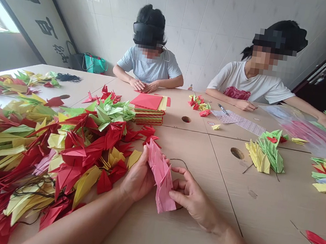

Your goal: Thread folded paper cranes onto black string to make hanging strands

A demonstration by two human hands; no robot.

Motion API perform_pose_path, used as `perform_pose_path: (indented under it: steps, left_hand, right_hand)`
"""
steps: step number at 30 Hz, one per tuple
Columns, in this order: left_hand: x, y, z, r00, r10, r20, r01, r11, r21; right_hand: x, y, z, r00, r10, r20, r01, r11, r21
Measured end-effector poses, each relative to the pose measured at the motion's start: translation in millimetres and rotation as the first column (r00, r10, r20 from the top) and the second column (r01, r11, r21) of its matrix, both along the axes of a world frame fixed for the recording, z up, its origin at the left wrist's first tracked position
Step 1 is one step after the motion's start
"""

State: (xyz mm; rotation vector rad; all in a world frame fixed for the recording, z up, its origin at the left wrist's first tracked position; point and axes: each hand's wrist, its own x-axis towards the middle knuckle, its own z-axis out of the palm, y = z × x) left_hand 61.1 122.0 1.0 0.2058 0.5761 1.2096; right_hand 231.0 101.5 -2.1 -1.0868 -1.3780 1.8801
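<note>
A stack of folded pink paper pieces is held over the table at the centre. My left hand wraps round its upper left side, thumb up along the edge. On the lower right side, my right hand pinches the stack between thumb and bent fingers. A thin dark cord loops out behind the pink paper near my right fingers. Close to my left hand lies a large pile of folded red, yellow and green paper pieces.
A stack of square paper sheets stands beyond my hands. Green and yellow folded bundles lie to the right, with a red folded piece and needle-like wire nearer. Two people sit across the table, which has round holes.
</note>
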Motion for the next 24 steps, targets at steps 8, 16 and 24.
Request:
perform_pose_path:
  steps: [8, 16, 24]
  left_hand:
    - [3.3, -3.3, 6.0, 0.994, -0.019, -0.112, 0.019, 1.0, 0.002]
    - [3.9, -4.9, 4.2, 0.991, -0.087, -0.098, 0.098, 0.989, 0.115]
    - [3.5, -7.1, 5.3, 0.984, -0.119, -0.136, 0.135, 0.984, 0.117]
  right_hand:
    - [1.0, 1.7, -2.7, 0.999, 0.009, -0.043, -0.011, 0.999, -0.048]
    - [2.7, 3.0, 1.2, 0.998, -0.035, -0.047, 0.035, 0.999, -0.009]
    - [3.4, 3.3, 2.5, 0.995, 0.025, -0.095, -0.019, 0.998, 0.06]
